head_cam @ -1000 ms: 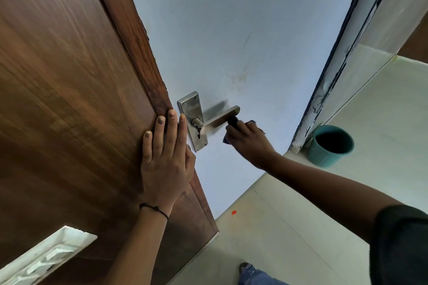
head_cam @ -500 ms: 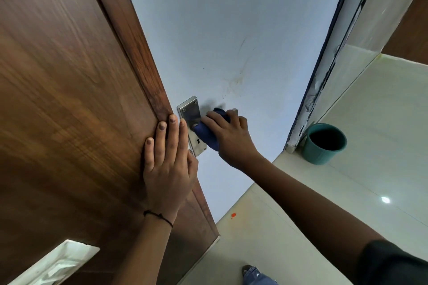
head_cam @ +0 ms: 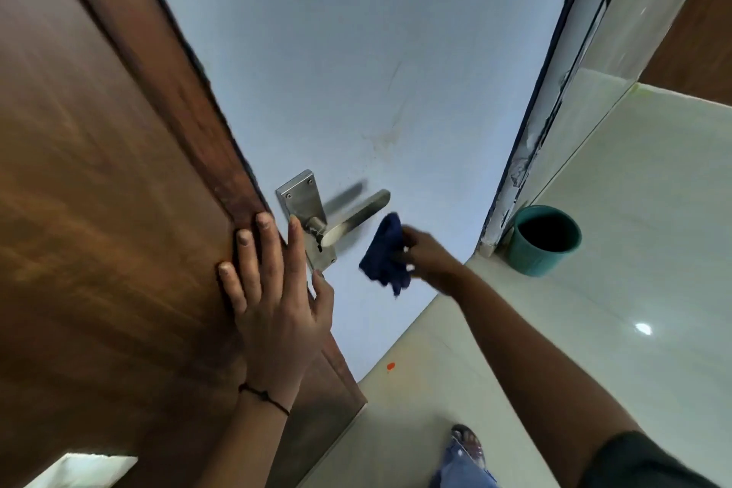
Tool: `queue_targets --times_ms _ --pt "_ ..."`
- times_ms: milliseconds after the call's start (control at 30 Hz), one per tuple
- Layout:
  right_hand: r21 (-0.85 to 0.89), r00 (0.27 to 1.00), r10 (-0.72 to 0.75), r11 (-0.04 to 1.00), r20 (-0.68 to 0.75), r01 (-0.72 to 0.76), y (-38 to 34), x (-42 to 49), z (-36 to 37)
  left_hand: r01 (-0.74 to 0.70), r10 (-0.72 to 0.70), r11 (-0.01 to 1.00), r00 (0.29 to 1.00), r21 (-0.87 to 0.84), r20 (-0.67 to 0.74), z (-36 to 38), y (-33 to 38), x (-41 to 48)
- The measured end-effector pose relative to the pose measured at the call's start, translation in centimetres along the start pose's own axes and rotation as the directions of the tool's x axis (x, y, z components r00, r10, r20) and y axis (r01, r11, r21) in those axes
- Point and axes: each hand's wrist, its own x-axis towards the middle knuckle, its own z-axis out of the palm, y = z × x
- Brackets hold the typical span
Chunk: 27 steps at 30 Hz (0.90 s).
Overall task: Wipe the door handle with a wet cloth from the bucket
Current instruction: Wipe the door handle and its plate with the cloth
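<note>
a foot (head_cam: 467,444) in a sandal and a bit of blue trouser leg show at the bottom edge on the pale tiled floor (head_cam: 594,329), with a small orange spot (head_cam: 390,366) on the tile a little farther off. the left hand (head_cam: 273,297) lies flat against the brown wooden door (head_cam: 99,190) at its edge, fingers spread and straight, holding nothing; a thin black band (head_cam: 264,396) circles the wrist. just beside the forefinger sits the metal door handle (head_cam: 348,216), its lever pointing right out from a steel backplate (head_cam: 303,206) and casting a shadow on the pale blue wall (head_cam: 356,51). the right hand (head_cam: 429,257) is below and right of the lever's free end, fingers closed around a bunched dark blue cloth (head_cam: 384,256); the cloth is near the lever but apart from it, and both are motion-blurred. farther back, the teal bucket (head_cam: 542,240) stands on the floor against the foot of the chipped door frame (head_cam: 515,170), its inside dark.
</note>
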Motion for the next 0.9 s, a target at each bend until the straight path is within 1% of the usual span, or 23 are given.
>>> queue_targets --times_ms 67,167,233,267,300,333,367,400,433,467,500,600,633,700,767,833,900 --pt "0.163 0.997 0.011 0.986 0.073 -0.023 2.2 -0.5 -0.7 0.033 -0.031 0.998 0.999 -0.060 0.022 0.8 1.7 0.5" --pt "0.299 0.998 0.006 0.954 0.055 -0.022 4.0 -0.3 -4.0 -0.024 0.043 0.973 0.996 -0.230 0.077 2.8 5.5 2.1" --pt "0.371 1.000 0.006 0.929 0.013 -0.011 4.7 -0.6 -6.9 -0.018 0.102 0.913 0.977 -0.407 0.185 4.6 8.9 3.1" --pt "0.398 1.000 0.006 0.918 -0.015 0.000 5.1 -0.8 -9.3 0.041 0.114 0.865 0.955 -0.500 0.274 5.6 11.9 3.6" --pt "0.425 0.999 0.008 0.905 -0.043 0.011 5.5 -1.2 -11.5 0.145 0.113 0.807 0.914 -0.573 0.390 6.5 14.7 4.1" --pt "0.439 0.997 0.010 0.898 -0.079 0.026 5.8 -1.6 -14.2 0.283 0.113 0.737 0.844 -0.614 0.525 7.3 18.0 4.8" --pt "0.440 0.993 0.011 0.897 -0.119 0.043 6.2 -2.1 -17.0 0.432 0.133 0.653 0.743 -0.622 0.656 8.1 21.2 5.4" --pt "0.444 0.986 0.011 0.894 -0.164 0.064 6.5 -2.6 -19.7 0.565 0.182 0.554 0.634 -0.611 0.751 9.0 24.3 5.9" --pt "0.450 0.978 0.008 0.889 -0.209 0.089 6.9 -3.1 -22.5 0.673 0.251 0.440 0.543 -0.594 0.801 9.8 27.4 6.6" --pt "0.450 0.967 0.009 0.886 -0.254 0.110 7.3 -3.5 -24.7 0.742 0.309 0.342 0.490 -0.576 0.815 10.4 29.8 7.0" --pt "0.443 0.952 0.014 0.887 -0.305 0.129 7.8 -4.0 -27.2 0.774 0.346 0.283 0.469 -0.567 0.813 11.1 32.4 7.7" --pt "0.398 0.902 0.051 0.907 -0.429 0.138 9.7 -4.9 -33.7 0.816 0.400 0.187 0.445 -0.547 0.801 12.6 39.8 9.8" --pt "0.390 0.890 0.068 0.912 -0.452 0.128 10.1 -4.9 -35.3 0.845 0.399 0.152 0.423 -0.514 0.814 13.0 41.6 10.6" --pt "0.402 0.864 0.103 0.907 -0.493 0.121 11.1 -4.6 -39.1 0.909 0.406 0.059 0.356 -0.413 0.842 14.5 45.8 12.3" --pt "0.482 0.852 0.135 0.864 -0.506 0.148 12.1 -3.5 -42.6 0.954 0.430 -0.027 0.281 -0.299 0.858 16.5 49.5 13.7" --pt "0.597 0.864 0.150 0.778 -0.482 0.198 13.1 -1.8 -45.8 0.977 0.439 -0.091 0.211 -0.191 0.873 18.9 52.6 14.8" --pt "0.685 0.878 0.169 0.696 -0.447 0.215 14.5 0.9 -49.2 0.984 0.456 -0.150 0.154 -0.095 0.876 22.1 56.0 15.7"
